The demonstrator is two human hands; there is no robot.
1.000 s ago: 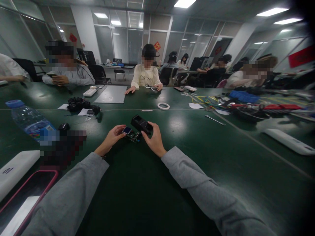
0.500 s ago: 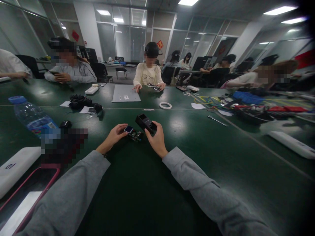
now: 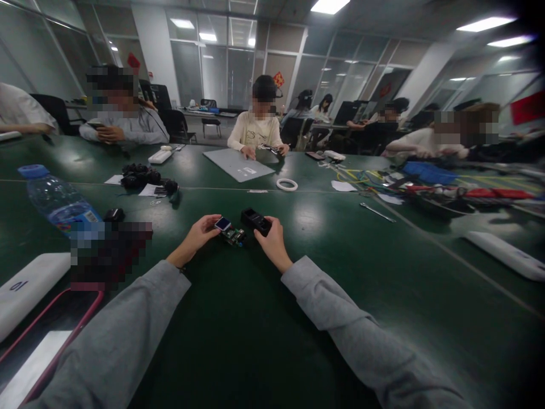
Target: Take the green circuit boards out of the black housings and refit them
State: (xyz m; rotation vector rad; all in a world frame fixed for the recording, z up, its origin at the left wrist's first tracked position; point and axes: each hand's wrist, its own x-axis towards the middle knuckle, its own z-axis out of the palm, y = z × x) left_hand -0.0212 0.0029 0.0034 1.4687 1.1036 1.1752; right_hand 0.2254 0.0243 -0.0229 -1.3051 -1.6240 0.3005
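Observation:
My left hand [image 3: 203, 233] pinches a small circuit board [image 3: 233, 235] by its left end, where a little screen [image 3: 222, 224] sits on top. Green board and electronic parts show at the other end. Just right of it, my right hand [image 3: 272, 238] grips a black plastic case [image 3: 254, 219] with openings in its upper face. Thumb and fingers hold the case by its right end. A narrow gap separates board and case, both low over the green table [image 3: 238, 329].
On the left are a water bottle [image 3: 59, 199], a white power bank [image 3: 32, 289] and black gear [image 3: 138, 176]. A tape roll [image 3: 286, 184] and a wrench [image 3: 377, 212] lie farther out. Tangled cables [image 3: 361, 173] spread at right. A co-worker [image 3: 259, 125] sits opposite beside a grey panel [image 3: 238, 165].
My right hand has lowered the black case and tilted it flatter. My left hand keeps the circuit board in nearly the same place. The co-worker opposite has turned the grey panel.

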